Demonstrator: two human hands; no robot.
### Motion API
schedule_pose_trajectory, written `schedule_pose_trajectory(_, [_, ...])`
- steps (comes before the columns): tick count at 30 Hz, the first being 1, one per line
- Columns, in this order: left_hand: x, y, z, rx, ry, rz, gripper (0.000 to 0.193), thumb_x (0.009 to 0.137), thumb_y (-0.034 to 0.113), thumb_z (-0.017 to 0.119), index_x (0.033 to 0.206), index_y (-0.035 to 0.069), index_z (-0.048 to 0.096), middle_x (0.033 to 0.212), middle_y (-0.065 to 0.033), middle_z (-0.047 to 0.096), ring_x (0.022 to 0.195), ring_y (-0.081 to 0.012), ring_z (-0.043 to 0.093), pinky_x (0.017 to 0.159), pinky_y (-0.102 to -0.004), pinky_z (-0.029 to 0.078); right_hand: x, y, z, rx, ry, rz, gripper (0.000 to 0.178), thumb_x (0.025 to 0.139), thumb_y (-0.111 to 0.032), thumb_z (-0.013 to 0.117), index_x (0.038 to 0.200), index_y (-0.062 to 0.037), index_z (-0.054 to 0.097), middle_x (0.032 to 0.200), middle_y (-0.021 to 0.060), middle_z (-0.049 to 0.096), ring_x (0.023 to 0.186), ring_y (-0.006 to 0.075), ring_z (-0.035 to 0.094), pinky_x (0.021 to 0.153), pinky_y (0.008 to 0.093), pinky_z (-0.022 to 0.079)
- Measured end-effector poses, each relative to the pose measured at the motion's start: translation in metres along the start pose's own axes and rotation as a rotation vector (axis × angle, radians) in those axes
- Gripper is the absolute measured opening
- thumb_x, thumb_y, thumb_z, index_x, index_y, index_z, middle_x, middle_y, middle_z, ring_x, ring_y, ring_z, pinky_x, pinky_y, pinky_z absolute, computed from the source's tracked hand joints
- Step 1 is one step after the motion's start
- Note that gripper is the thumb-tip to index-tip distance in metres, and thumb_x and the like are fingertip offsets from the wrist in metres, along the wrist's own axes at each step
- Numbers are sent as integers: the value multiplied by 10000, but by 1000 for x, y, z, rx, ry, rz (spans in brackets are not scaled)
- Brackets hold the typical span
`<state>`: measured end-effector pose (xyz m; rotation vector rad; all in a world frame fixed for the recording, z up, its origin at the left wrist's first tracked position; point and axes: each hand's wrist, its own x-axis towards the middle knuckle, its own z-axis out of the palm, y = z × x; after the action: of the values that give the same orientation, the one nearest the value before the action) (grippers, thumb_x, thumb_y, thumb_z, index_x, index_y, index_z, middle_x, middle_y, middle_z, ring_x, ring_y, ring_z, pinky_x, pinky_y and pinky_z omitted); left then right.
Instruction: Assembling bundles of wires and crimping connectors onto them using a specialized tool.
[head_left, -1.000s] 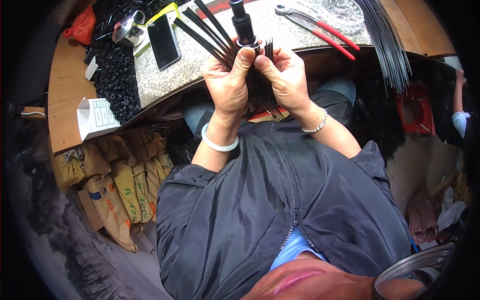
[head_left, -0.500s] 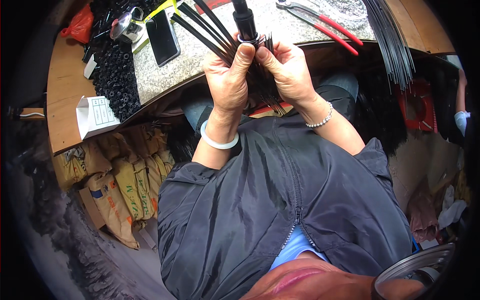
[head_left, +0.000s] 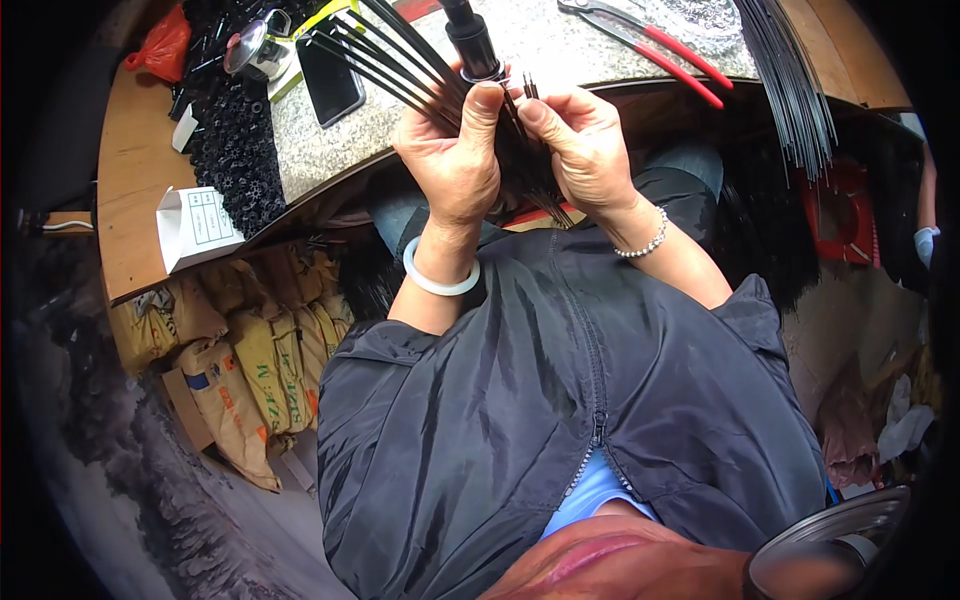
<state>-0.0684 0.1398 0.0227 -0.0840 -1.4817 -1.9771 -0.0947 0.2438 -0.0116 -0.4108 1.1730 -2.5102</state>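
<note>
Before me at the table's edge, my left hand (head_left: 452,160) is closed around a spread of thin black rods (head_left: 390,75). Its thumb presses beside the lower end of a thick black cylindrical shaft (head_left: 468,38), where a pale ring shows. My right hand (head_left: 588,150) pinches the tips of a few thin rods between thumb and forefinger, close to that ring. More dark rods (head_left: 530,175) hang down between both palms. The thumbs nearly meet. Exactly how the rods join the shaft is hidden by my fingers.
On the stone-patterned slab (head_left: 330,155) lie a phone (head_left: 331,82) and red-handled pliers (head_left: 655,50). A bundle of thin rods (head_left: 795,100) overhangs the right edge. Small black parts (head_left: 245,150), a white box (head_left: 195,232) and a red bag (head_left: 160,48) sit left. Sacks (head_left: 228,410) stand below.
The shaft has shifted a little left and down and tilts more. The rods in my left hand fan farther left. My right thumb has moved slightly away from the left one.
</note>
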Motion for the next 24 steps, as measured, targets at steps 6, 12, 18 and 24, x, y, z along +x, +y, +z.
schedule_pose_trajectory(6, [-2,-5,0,15,-13,21,257,817,77,652,1037,-42,590,869,-71,656,761,-99,603,720,-221,474,-1,-3,3,-29,-19,-19,117,829,-62,627,932,-8,617,873,20,632,763,60,557,740,198,451])
schedule_pose_trajectory(12, [-3,-15,-9,7,-38,-63,275,812,102,666,1037,-41,599,862,-64,656,771,-100,602,730,-226,473,10,-5,-6,83,-141,88,125,865,-74,579,964,0,594,900,31,620,771,69,563,731,192,459])
schedule_pose_trajectory(18, [-5,-4,5,89,-72,66,336,809,106,661,1080,-56,547,1016,-127,609,860,-207,618,793,-325,507,4,-9,-1,26,-83,61,87,822,-57,634,885,-16,589,844,17,604,756,64,556,724,189,454])
schedule_pose_trajectory(24, [-5,-2,7,-78,-13,0,254,792,29,664,1018,-59,588,916,-109,648,793,-145,629,760,-254,491,4,-13,-4,78,-125,93,97,820,-65,639,896,-25,594,820,-18,584,733,50,531,691,168,433])
